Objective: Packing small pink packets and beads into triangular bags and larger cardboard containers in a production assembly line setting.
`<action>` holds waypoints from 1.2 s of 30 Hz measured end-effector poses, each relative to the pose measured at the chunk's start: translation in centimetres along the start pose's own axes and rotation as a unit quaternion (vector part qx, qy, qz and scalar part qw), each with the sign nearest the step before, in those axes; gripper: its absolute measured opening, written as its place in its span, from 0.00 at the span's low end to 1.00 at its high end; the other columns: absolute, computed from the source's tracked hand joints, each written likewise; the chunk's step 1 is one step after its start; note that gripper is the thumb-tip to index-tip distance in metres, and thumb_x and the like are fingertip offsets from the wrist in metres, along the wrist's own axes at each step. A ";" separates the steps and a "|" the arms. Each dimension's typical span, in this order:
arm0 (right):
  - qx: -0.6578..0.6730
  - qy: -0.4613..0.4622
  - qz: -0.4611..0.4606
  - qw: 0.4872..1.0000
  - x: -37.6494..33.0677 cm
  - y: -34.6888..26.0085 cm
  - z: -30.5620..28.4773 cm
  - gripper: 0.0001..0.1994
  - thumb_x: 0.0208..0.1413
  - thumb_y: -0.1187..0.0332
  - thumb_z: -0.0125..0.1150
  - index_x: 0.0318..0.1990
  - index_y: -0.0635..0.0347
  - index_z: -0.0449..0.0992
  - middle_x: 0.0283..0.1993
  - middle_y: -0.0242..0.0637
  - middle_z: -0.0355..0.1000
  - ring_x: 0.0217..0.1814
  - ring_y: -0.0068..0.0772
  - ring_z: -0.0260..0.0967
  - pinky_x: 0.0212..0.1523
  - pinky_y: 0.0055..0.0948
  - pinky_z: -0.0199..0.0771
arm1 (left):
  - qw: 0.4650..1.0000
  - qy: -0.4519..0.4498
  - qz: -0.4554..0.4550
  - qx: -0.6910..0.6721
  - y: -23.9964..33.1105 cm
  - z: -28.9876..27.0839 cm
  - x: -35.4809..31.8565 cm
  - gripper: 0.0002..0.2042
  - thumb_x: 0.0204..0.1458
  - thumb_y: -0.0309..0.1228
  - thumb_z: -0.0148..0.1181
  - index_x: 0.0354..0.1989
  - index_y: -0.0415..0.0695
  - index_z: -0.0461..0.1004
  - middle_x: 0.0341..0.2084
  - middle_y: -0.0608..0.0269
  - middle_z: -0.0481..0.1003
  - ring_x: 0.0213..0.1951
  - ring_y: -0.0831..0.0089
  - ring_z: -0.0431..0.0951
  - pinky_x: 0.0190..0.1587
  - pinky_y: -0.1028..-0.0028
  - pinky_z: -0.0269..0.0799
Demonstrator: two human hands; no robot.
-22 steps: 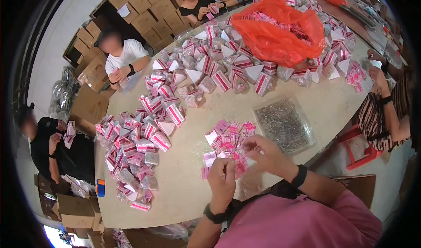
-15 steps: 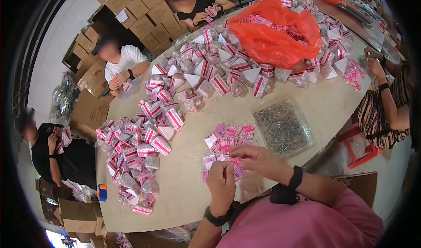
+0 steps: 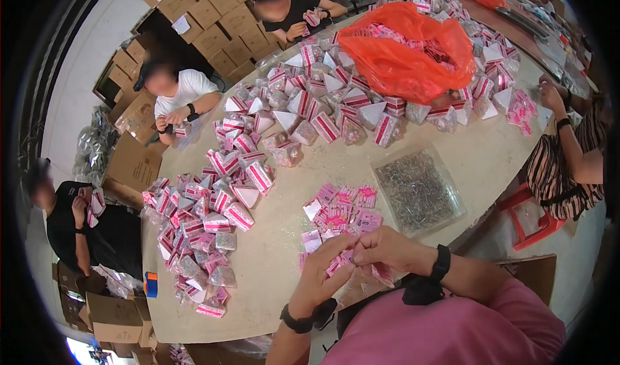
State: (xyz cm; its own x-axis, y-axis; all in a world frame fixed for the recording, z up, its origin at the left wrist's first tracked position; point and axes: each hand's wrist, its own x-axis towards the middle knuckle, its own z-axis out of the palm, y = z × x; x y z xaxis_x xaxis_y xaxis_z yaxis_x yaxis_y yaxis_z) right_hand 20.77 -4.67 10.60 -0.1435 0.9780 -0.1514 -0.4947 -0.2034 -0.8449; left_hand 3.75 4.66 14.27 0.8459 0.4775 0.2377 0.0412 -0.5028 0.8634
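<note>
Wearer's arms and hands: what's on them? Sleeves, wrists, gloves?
Both hands are bare, no gloves. The left hand has a black band at the wrist, like a watch strap. The right hand has a black wristband too. Forearms are uncovered; pink short sleeves start near the elbows.

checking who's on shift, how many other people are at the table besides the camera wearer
4: one in black at the far edge, one in white far left, one in black at left, one in stripes at right. Others may be hidden.

Both hands, left hand (image 3: pixel 323 278) and right hand (image 3: pixel 387 249), together at the near table (image 3: pixel 271 262) edge, over a small packet (image 3: pixel 341 265). Loose packets (image 3: pixel 339 213) just beyond; tray of pins (image 3: pixel 418 189) right of them. Heaped packets (image 3: pixel 206 223) to the left, a bag (image 3: pixel 403 49) far behind.
</note>
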 end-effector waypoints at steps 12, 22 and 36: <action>-0.098 0.062 -0.059 0.991 0.4 1.2 1.7 0.10 0.52 0.74 0.57 0.42 0.63 0.70 0.32 0.31 0.71 0.33 0.18 0.66 0.34 0.22 0.68 | 0.984 0.107 -0.119 0.072 -1.4 2.1 -1.8 0.04 0.51 0.25 0.58 0.29 0.38 0.71 0.20 0.59 0.69 0.23 0.70 0.70 0.26 0.72 0.65; -0.543 0.126 -0.194 0.807 0.0 0.8 2.4 0.08 0.54 0.69 0.55 0.39 0.63 0.69 0.31 0.48 0.69 0.33 0.48 0.70 0.33 0.39 0.70 | 0.927 0.108 -0.249 -0.257 -4.0 2.8 -2.2 0.09 0.58 0.29 0.50 0.26 0.42 0.67 0.17 0.74 0.62 0.21 0.86 0.58 0.23 0.82 0.54; -0.403 0.158 -0.089 0.897 3.4 -0.3 0.7 0.07 0.52 0.74 0.57 0.37 0.65 0.77 0.28 0.37 0.74 0.29 0.22 0.70 0.31 0.24 0.70 | 0.965 0.023 -0.223 -0.136 -6.9 0.3 1.3 0.09 0.57 0.31 0.50 0.28 0.40 0.69 0.20 0.71 0.65 0.24 0.84 0.63 0.27 0.80 0.61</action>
State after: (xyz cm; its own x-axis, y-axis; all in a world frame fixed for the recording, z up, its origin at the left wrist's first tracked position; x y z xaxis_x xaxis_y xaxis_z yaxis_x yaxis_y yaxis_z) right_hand 19.83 -1.37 10.66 0.1893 0.9819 -0.0072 0.3123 -0.0672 -0.9476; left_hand 4.78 8.53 8.46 0.7513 0.6375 -0.1710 0.2497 -0.0347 0.9677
